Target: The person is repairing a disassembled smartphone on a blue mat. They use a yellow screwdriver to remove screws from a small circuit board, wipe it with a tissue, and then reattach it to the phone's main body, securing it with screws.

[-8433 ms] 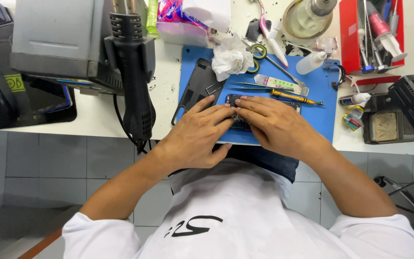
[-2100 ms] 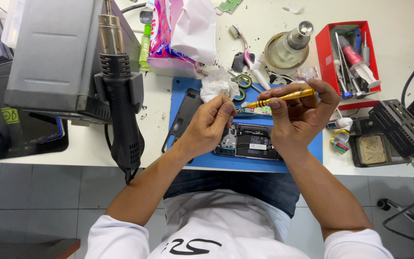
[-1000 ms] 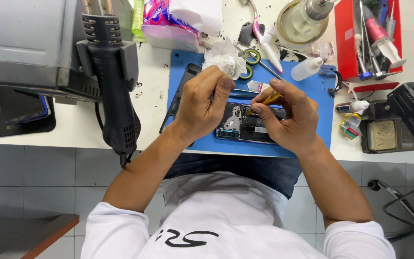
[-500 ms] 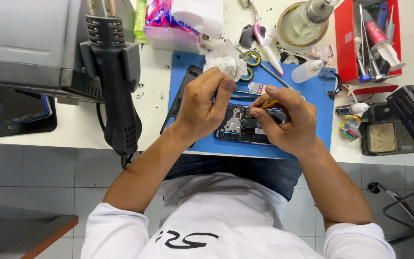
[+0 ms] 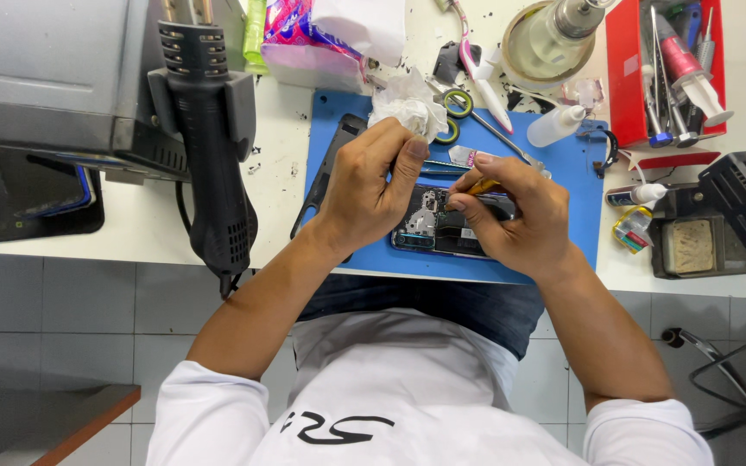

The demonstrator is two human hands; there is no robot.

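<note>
Grey metal fills the far left of the white bench: a boxy rework station point(image 5: 45, 78) with a black hot-air gun point(image 5: 213, 147) hanging nozzle-up in its side holder, parked out of the way but within an arm's reach, its cable looping below. Just right of it the blue work mat point(image 5: 563, 173) lies across the bench edge, probably to give a soft, non-slip bed for small parts. A dark phone back cover point(image 5: 325, 177) lies along the mat's left border, set aside so the opened phone point(image 5: 438, 226) can lie flat in the middle of the mat, its boards and battery facing up.

The left hand point(image 5: 369, 190) comes in from the left, fingers curled down with the fingertips pressing near the phone's top end — a steadying grip, as it looks, to stop the body sliding. The right hand point(image 5: 515, 220) is closed around a yellow-handled screwdriver point(image 5: 483, 185), pinched low like a pen, tip angled down into the phone's upper part — the tip itself is hidden by the fingers.

Behind the hands lie a crumpled tissue point(image 5: 407, 103), a roll of tape point(image 5: 458, 103) and a clear squeeze bottle point(image 5: 554, 127). Further right a red tray point(image 5: 628, 78) keeps spare tools upright together, and a black sponge holder point(image 5: 688, 246) sits by the bench's right end.
</note>
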